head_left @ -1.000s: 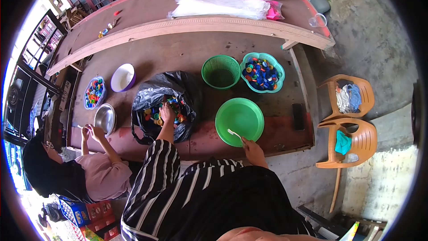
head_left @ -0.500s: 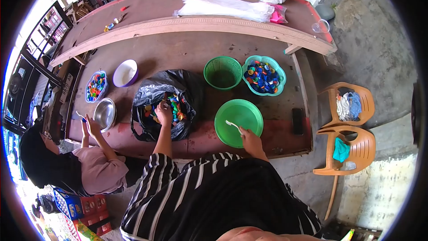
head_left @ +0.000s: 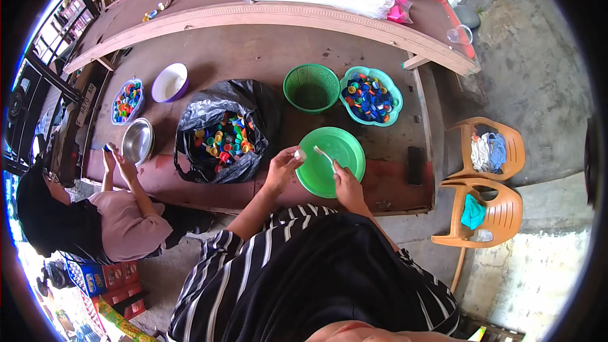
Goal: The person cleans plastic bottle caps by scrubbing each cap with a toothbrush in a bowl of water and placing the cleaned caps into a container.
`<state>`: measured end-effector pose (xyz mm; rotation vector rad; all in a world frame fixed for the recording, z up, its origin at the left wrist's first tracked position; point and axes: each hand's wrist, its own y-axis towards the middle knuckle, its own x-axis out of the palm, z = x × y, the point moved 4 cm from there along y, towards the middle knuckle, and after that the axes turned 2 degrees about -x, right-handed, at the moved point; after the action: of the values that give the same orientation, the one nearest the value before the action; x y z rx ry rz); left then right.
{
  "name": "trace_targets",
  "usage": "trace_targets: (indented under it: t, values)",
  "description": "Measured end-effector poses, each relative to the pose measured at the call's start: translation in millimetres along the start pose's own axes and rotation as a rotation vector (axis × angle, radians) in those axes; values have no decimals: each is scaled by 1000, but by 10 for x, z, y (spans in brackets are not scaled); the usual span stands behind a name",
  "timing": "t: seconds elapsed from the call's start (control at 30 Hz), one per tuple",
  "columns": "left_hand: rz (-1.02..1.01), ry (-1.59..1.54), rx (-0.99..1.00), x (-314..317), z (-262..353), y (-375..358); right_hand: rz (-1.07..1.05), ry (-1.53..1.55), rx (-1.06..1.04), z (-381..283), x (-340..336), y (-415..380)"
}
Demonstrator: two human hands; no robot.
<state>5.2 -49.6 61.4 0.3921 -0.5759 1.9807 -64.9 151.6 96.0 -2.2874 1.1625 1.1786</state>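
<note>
1. White cap (head_left: 300, 155) near the green basin (head_left: 352, 152), pinched by the left hand (head_left: 280, 170); likely light, stiff, slippery if wet; best gripped by its rim;
2. right hand (head_left: 348, 188) curled closed around a toothbrush (head_left: 325, 154).

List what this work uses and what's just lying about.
Seemingly in use:
brush in the right hand
white cap in the left hand
green basin
black bag of caps
turquoise basket of caps

Probably just lying about:
dark flat object right of the basin
teal cloth on a chair
clear cup
</note>
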Motion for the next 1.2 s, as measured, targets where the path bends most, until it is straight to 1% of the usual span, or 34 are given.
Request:
trace_targets:
  t: [0.03,0.07,0.17,0.3,0.4,0.5,0.6,0.7,0.8,0.9,0.93,1.0,1.1,1.2]
  values:
    - [-20,-34,-55,28,-94,19,34,63,-29,-83,-45,-71]
    - [-43,-66,-111,55,-186,37,-21,124,-24,-157,-67,-142]
    - [-146,-142,-166,173,-291,48,-74,1,78,40,59,-289]
    - [-138,-145,-254,217,-431,88,0,78,51,-83,-139,-310]
    - [-189,-167,-260,263,-448,113,-62,41,119,30,4,-361]
    - [-180,-126,-288,318,-462,128,20,-29,133,86,-120,-344]
    - [-215,-123,-286,329,-453,197,-82,-7,74,-52,-97,-373]
    - [-112,-24,-286,337,-489,168,-25,-96,184,111,-107,-326]
    - [-126,195,-134,311,-476,190,43,15,55,-7,-195,-314]
    - [-143,273,-135,296,-466,175,-49,-77,162,111,-65,-352]
    - [-135,274,-171,315,-469,148,-25,-65,155,96,-76,-343]
    - [-112,295,-149,316,-507,183,17,-49,135,63,-164,-303]
    - [-79,372,-89,243,-536,201,-88,-50,66,-16,-186,-278]
    - [-58,427,-22,228,-522,249,-103,-208,204,406,-12,-152]
